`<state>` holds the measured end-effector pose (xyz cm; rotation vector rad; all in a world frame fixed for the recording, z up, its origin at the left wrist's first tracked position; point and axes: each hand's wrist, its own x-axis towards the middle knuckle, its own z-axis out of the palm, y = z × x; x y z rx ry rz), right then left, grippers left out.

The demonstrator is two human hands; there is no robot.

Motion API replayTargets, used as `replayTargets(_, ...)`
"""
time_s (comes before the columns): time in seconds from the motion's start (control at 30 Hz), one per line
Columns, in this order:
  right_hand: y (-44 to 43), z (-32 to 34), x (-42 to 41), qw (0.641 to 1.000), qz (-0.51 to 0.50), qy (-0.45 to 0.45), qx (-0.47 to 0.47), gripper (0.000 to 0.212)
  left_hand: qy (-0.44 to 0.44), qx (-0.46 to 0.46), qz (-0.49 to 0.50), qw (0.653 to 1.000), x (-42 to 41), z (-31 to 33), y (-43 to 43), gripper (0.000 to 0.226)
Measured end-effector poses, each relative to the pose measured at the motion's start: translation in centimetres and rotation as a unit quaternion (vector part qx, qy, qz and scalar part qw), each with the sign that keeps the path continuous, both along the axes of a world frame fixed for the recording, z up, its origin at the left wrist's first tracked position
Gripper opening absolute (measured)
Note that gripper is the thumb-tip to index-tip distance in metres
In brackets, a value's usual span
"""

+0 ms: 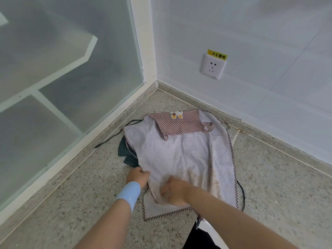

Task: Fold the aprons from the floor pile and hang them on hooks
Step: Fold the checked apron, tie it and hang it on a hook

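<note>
Down in the floor (86,203) corner, between glass panel (62,72) and white wall (269,33), two aprons are lying in a pile: checked apron (179,155) spread on top, dark striped apron (125,151) poking out under its left side. No hooks showing. Both hands are working the near hem, likely gathering it to lift for a fold: left hand (138,177) is pinching the left edge, right hand (175,192) is clutching a bunch of cloth mid-hem. One socket (212,66) is sitting low on the wall, well clear.

White wall socket (213,66), yellow label (217,54)
</note>
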<state>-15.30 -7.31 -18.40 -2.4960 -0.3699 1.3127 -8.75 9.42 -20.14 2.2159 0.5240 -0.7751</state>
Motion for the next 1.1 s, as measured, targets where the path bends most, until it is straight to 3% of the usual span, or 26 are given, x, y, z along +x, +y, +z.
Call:
replayTargets(0.1, 0.0, 1.0, 0.6, 0.996, -0.072, 0.046, 0.030, 0.038, -0.014, -0.150, 0.087, 0.985, 0.6, 0.9, 0.4, 0.024)
replayTargets(0.17, -0.2, 1.8, 1.4, 0.987, -0.141, 0.040, 0.067, 0.033, 0.017, -0.192, 0.094, 0.977, 1.2, 0.3, 1.3, 0.052)
replayTargets(0.23, -0.1, 2.5, 2.2, 0.972, -0.209, 0.009, 0.109, 0.030, 0.061, -0.183, 0.044, 0.980, 1.3, 1.3, 1.8, 0.071)
replayTargets(0.4, 1.2, 6.0, 3.0, 0.884, -0.408, -0.016, 0.229, 0.032, 0.177, -0.177, -0.073, 0.965, 0.7, 7.2, 2.5, 0.060)
replayTargets(0.5, 1.6, 7.6, 3.4, 0.823, -0.492, 0.018, 0.283, 0.036, 0.139, -0.156, -0.163, 0.964, 1.8, 9.3, 2.1, 0.066)
replayTargets(0.6, 0.7, 8.9, 3.7, 0.791, -0.532, 0.018, 0.300, 0.042, 0.090, -0.183, -0.166, 0.965, 2.6, 10.6, -0.5, 0.060)
replayTargets(0.73, -3.7, 9.3, 3.0, 0.780, -0.537, 0.006, 0.319, 0.025, 0.019, -0.199, -0.163, 0.966, 2.3, 11.5, -5.0, 0.080)
replayTargets(0.83, -6.6, 8.9, 2.0, 0.770, -0.544, 0.024, 0.331, 0.028, 0.079, -0.214, -0.220, 0.948, 1.3, 11.1, -8.3, 0.099)
replayTargets(0.93, -8.1, 7.4, 1.0, 0.736, -0.600, 0.022, 0.315, 0.039, 0.148, -0.235, -0.230, 0.933, 0.2, 10.0, -10.6, 0.112)
replayTargets(1.0, -9.2, 6.3, 0.4, 0.726, -0.606, 0.062, 0.318, 0.042, 0.179, -0.263, -0.205, 0.926, -0.3, 9.1, -11.4, 0.106)
replayTargets(1.1, -10.5, 5.1, -0.4, 0.733, -0.614, 0.079, 0.282, 0.036, 0.188, -0.228, -0.196, 0.935, -0.3, 8.1, -11.8, 0.069)
